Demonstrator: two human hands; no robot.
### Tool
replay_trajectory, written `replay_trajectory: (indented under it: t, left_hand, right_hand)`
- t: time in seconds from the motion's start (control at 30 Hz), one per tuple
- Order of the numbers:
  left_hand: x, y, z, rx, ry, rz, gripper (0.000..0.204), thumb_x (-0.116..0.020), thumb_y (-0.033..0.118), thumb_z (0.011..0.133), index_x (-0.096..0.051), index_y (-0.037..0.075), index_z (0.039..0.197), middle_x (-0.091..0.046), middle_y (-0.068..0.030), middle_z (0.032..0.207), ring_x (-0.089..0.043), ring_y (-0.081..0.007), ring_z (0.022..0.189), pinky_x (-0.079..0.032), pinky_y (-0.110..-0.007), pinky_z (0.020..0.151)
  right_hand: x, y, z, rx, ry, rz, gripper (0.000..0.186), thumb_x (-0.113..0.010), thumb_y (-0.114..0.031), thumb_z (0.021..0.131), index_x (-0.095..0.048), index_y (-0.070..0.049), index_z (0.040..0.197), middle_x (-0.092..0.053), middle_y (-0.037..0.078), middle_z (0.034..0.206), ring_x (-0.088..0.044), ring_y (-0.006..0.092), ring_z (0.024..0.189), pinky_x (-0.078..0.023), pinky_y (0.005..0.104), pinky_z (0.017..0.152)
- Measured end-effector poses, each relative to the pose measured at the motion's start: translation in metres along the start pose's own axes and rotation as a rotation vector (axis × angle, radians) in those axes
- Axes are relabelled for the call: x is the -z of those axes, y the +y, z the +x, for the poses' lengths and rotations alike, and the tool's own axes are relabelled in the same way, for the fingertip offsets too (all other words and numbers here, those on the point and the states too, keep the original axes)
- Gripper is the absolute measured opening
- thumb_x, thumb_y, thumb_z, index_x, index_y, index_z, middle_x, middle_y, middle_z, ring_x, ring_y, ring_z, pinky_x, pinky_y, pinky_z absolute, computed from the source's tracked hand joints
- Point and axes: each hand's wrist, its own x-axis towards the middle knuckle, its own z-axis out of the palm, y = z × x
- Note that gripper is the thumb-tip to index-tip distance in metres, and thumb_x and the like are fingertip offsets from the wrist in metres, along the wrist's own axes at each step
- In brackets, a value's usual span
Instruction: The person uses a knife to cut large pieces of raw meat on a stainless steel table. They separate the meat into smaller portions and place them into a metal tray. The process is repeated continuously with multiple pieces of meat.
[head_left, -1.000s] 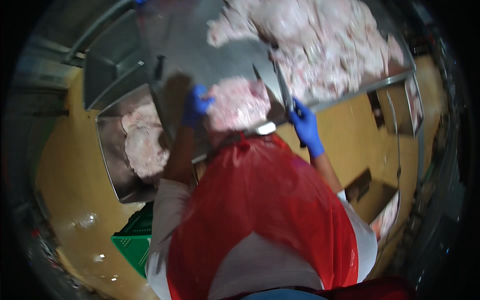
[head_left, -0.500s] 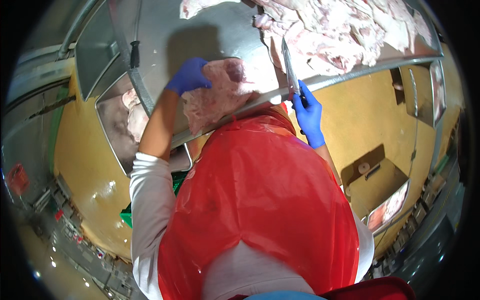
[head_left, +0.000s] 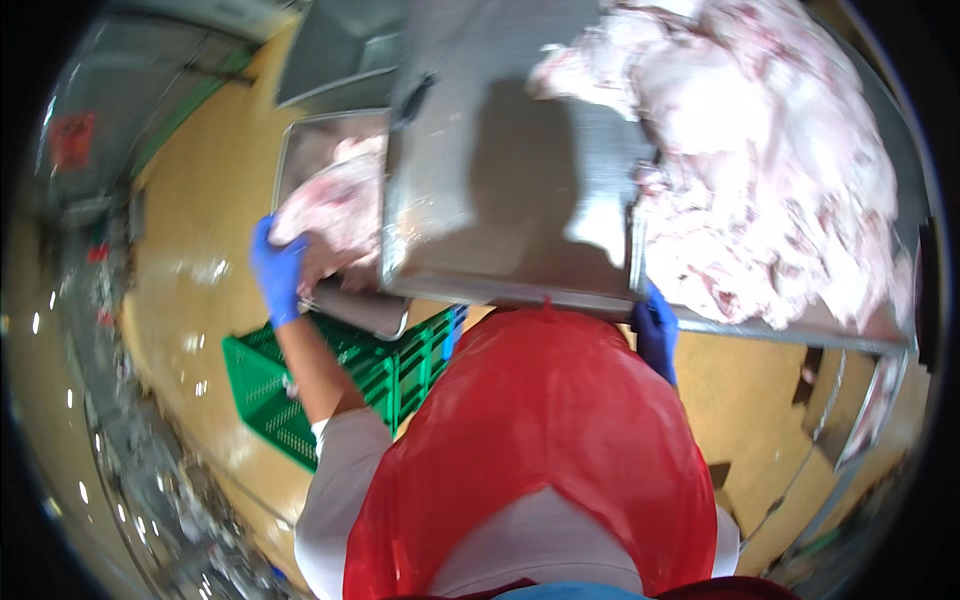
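Note:
In its blue glove, my left hand (head_left: 278, 268) grips a pale pink slab of raw meat (head_left: 335, 215) by its outer edge. The slab is over a metal tray (head_left: 370, 312) beside the table's left end, and more pale meat shows beneath it. My right hand (head_left: 656, 335), also gloved in blue, is closed at the table's front edge around the handle of a knife (head_left: 633, 235). The blade points away from me along the front of the steel table (head_left: 430, 190). A large heap of pale raw meat (head_left: 760, 170) covers the table's right part.
A green perforated crate (head_left: 375, 395) stands low at left, partly under the tray. Another metal bin (head_left: 340, 50) is beyond the tray. A black-handled tool (head_left: 418, 95) is at the table's left edge. An open box-like container (head_left: 845, 405) stands at right, below the table.
My left hand has carried the meat slab left, off the table and over the tray. My right hand stays near the front edge with the knife. The view has shifted left.

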Motion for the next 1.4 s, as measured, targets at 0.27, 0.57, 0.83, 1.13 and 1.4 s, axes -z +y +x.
replay_trajectory:
  t: [0.27, 0.57, 0.83, 1.13, 1.4]
  left_hand:
    - [-0.181, 0.102, 0.069, -0.235, -0.074, -0.463, 0.028, -0.071, -0.002, 0.086, -0.069, 0.001, 0.114, -0.071, -0.0047, 0.106, -0.065, -0.0150, 0.098, -0.053, -0.030, 0.091]
    - [-0.410, 0.432, 0.067, -0.835, -0.674, -0.581, 0.085, -0.091, 0.036, 0.073, -0.055, -0.004, 0.139, -0.060, -0.0235, 0.139, -0.060, -0.0339, 0.127, -0.046, -0.040, 0.110]
    - [-0.431, 0.446, 0.070, -0.737, -0.942, -0.360, 0.090, -0.093, 0.041, 0.061, -0.061, -0.005, 0.132, -0.067, -0.0253, 0.126, -0.065, -0.0350, 0.118, -0.052, -0.041, 0.102]
    - [-0.319, 0.253, -0.018, -1.378, -0.220, -0.192, 0.032, -0.075, 0.012, 0.070, -0.068, 0.009, 0.102, -0.063, -0.0096, 0.091, -0.061, -0.0307, 0.088, -0.048, -0.044, 0.082]
    - [-0.282, 0.081, -0.106, -0.870, -0.341, -0.168, 0.027, -0.066, 0.008, 0.079, -0.069, 0.007, 0.106, -0.067, -0.0122, 0.105, -0.063, -0.0337, 0.104, -0.050, -0.046, 0.092]
  right_hand:
    - [0.000, 0.008, 0.000, 0.016, 0.041, 0.050, 0.040, -0.060, -0.006, 0.098, -0.063, -0.006, 0.138, -0.065, -0.002, 0.082, -0.058, 0.0053, 0.068, -0.052, 0.0242, 0.062]
    - [-0.008, 0.017, -0.004, 0.086, 0.150, 0.169, 0.042, -0.063, -0.006, 0.096, -0.062, -0.002, 0.138, -0.066, -0.001, 0.086, -0.056, 0.0043, 0.069, -0.049, 0.0227, 0.065]
    - [-0.016, 0.017, -0.008, 0.091, 0.262, 0.220, 0.039, -0.059, -0.006, 0.099, -0.061, -0.001, 0.137, -0.067, 0.001, 0.084, -0.060, 0.0065, 0.070, -0.051, 0.0239, 0.063]
    - [-0.011, 0.033, 0.000, 0.080, 0.227, 0.240, 0.038, -0.057, -0.001, 0.099, -0.060, 0.002, 0.137, -0.065, 0.003, 0.077, -0.058, 0.0078, 0.061, -0.048, 0.0241, 0.054]
    - [-0.009, 0.027, 0.002, 0.050, 0.172, 0.186, 0.036, -0.058, -0.001, 0.099, -0.060, 0.003, 0.135, -0.066, 0.004, 0.080, -0.060, 0.0093, 0.065, -0.050, 0.0248, 0.059]
